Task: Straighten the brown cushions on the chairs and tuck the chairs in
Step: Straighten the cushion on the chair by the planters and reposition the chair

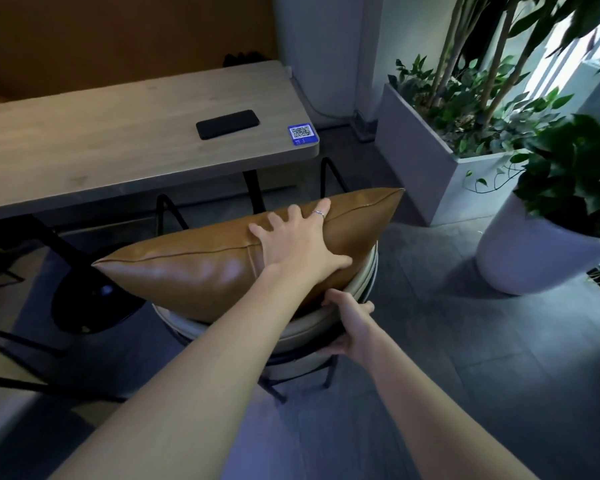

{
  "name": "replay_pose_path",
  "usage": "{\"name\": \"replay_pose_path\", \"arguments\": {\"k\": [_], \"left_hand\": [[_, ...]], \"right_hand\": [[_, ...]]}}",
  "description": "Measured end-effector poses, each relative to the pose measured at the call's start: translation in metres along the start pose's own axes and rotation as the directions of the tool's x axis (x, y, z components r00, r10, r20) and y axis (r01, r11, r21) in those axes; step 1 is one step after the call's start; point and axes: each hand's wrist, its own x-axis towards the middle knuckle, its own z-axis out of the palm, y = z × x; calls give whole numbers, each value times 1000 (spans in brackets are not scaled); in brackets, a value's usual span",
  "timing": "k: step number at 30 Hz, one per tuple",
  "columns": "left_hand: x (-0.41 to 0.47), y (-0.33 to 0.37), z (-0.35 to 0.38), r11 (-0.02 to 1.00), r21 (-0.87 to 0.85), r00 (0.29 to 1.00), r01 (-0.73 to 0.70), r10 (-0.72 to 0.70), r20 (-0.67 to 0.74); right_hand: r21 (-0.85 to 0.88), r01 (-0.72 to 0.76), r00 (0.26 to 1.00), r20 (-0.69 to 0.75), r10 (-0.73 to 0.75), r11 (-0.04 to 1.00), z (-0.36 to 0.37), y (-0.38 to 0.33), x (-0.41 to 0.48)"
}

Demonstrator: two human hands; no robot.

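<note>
A brown leather cushion (194, 271) lies across a chair with a pale curved backrest (302, 332) and thin black legs, just in front of the wooden table (94, 143). My left hand (295, 240) rests flat on the cushion's upper right part, fingers spread, a ring on one finger. My right hand (352, 323) grips the chair's backrest rim at its right side, fingers curled over the top. The chair's seat is hidden under the cushion. The chair stands a little back from the table's near edge.
A black phone (227, 124) and a blue QR-code sticker (302, 134) lie on the table near its right end. A rectangular planter (426, 161) and a round white pot (520, 251) with plants stand to the right. Another black-framed chair (11, 344) is at the left. Grey tiled floor lies between.
</note>
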Motion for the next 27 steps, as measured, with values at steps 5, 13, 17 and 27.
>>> {"name": "replay_pose_path", "arguments": {"k": [5,13,17,27], "left_hand": [[-4,-7,-3,1000,4,999,26,-26,-24],[-19,-5,-2,999,-14,999,38,-38,-20],[-35,-4,-1,999,-19,999,44,-44,-21],[-63,-14,6,999,-26,998,30,-31,-52]], "right_hand": [[-7,-18,999,-40,18,1000,10,3,-5],[-7,-62,998,-17,62,998,1,16,-10],[-5,-75,997,-3,75,997,-5,29,-21],[27,-106,994,32,105,994,-7,56,-30]]}}
